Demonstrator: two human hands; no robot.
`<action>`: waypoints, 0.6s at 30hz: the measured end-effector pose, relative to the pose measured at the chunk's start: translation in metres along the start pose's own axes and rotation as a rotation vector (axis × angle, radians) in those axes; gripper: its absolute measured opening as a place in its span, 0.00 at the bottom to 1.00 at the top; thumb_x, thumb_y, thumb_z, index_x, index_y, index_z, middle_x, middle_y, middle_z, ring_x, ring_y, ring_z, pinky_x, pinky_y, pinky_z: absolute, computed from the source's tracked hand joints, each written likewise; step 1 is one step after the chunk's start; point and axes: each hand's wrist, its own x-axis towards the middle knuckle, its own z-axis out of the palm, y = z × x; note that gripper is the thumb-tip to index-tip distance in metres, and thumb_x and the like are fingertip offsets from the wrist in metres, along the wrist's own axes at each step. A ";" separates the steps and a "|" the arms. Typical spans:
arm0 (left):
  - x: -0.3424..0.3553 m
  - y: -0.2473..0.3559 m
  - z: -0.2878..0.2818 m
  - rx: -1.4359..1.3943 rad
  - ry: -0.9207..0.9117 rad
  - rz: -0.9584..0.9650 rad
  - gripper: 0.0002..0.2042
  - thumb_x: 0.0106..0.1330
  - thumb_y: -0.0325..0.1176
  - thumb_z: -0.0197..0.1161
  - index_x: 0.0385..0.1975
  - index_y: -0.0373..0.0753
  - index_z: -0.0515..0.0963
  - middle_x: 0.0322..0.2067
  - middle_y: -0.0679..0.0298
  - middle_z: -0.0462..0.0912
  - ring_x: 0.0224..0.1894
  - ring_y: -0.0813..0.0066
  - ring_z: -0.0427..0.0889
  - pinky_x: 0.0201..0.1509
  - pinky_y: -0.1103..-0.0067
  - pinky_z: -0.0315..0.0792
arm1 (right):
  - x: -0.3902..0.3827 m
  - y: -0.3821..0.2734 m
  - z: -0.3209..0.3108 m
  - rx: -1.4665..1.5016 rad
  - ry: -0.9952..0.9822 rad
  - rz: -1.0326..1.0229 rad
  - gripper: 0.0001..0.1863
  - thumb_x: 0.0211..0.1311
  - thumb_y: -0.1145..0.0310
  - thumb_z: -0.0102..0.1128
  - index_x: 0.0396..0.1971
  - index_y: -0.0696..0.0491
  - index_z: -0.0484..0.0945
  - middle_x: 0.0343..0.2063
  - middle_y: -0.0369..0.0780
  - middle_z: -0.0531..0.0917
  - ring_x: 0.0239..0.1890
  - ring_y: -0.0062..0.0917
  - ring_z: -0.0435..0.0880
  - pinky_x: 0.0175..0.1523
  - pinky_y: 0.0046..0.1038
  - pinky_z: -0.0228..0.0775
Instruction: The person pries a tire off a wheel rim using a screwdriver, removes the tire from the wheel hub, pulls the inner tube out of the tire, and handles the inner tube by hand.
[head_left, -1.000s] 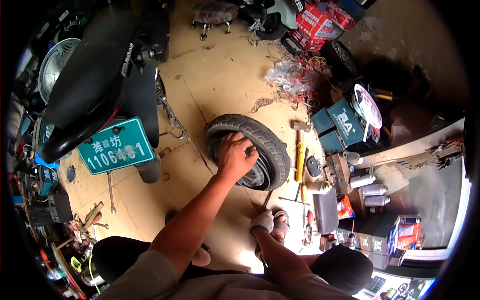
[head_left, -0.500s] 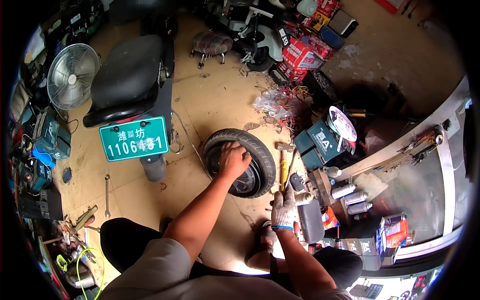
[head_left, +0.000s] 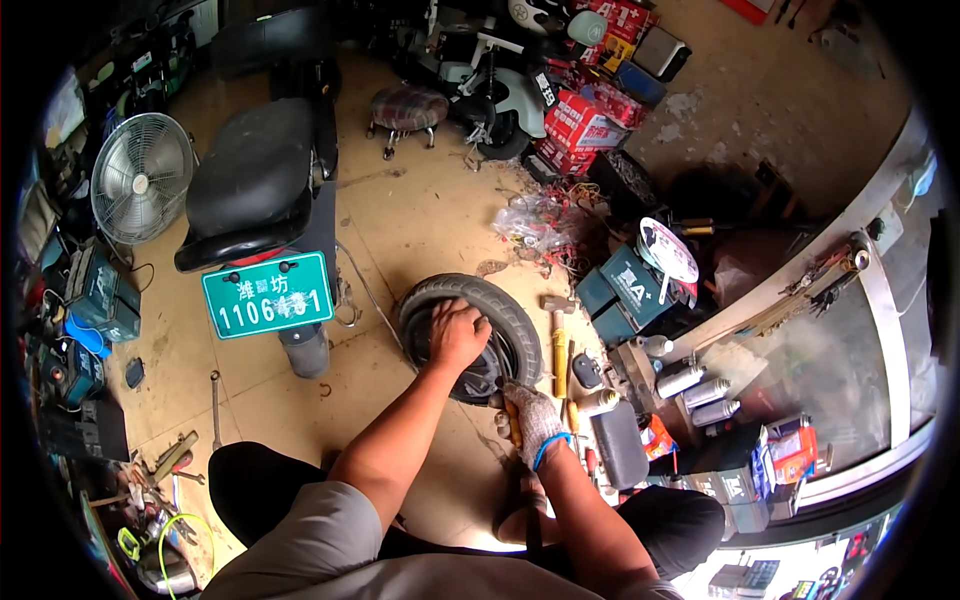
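A small wheel with a black tyre (head_left: 519, 322) lies on the floor in front of me, its dark hub inside. My bare left hand (head_left: 460, 335) is on it, fingers curled at the inner edge of the tyre. My right hand (head_left: 537, 418), in a pale knitted glove with a blue cuff, is closed round a yellow-handled tool (head_left: 514, 424) at the tyre's near right edge. The tool's working end is mostly hidden, so its kind is unclear. A hammer (head_left: 559, 350) with a yellow handle lies just right of the wheel.
Left of the wheel stands a scooter with a black seat (head_left: 250, 165) and green plate (head_left: 268, 296). Spray cans (head_left: 708, 391), a dark grey block (head_left: 620, 445) and batteries (head_left: 622, 290) crowd the right. A wrench (head_left: 215, 410) and a fan (head_left: 143, 180) are at left.
My right hand has moved left from the tools on the floor to the tyre's edge, now with the yellow-handled tool in it. My left hand stays on the wheel; the view has shifted slightly.
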 end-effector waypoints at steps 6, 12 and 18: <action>0.005 0.014 0.007 -0.006 0.059 0.032 0.10 0.60 0.37 0.63 0.24 0.36 0.81 0.37 0.53 0.83 0.48 0.48 0.79 0.61 0.55 0.70 | 0.043 0.056 0.031 -0.067 0.196 -0.314 0.10 0.78 0.64 0.59 0.49 0.52 0.82 0.25 0.35 0.81 0.18 0.22 0.75 0.22 0.25 0.67; -0.007 -0.002 0.008 -0.015 0.062 0.033 0.09 0.57 0.37 0.62 0.24 0.38 0.80 0.36 0.53 0.81 0.47 0.47 0.78 0.61 0.54 0.69 | 0.033 0.030 0.070 -0.169 0.195 -0.308 0.10 0.74 0.65 0.56 0.33 0.50 0.83 0.20 0.36 0.79 0.18 0.23 0.75 0.23 0.27 0.63; -0.016 0.003 -0.008 -0.115 0.065 0.086 0.06 0.53 0.33 0.67 0.21 0.41 0.78 0.33 0.56 0.79 0.45 0.49 0.78 0.57 0.56 0.68 | 0.017 -0.125 -0.009 -1.598 -0.313 -0.372 0.12 0.59 0.64 0.72 0.35 0.57 0.85 0.28 0.46 0.87 0.30 0.33 0.87 0.37 0.36 0.79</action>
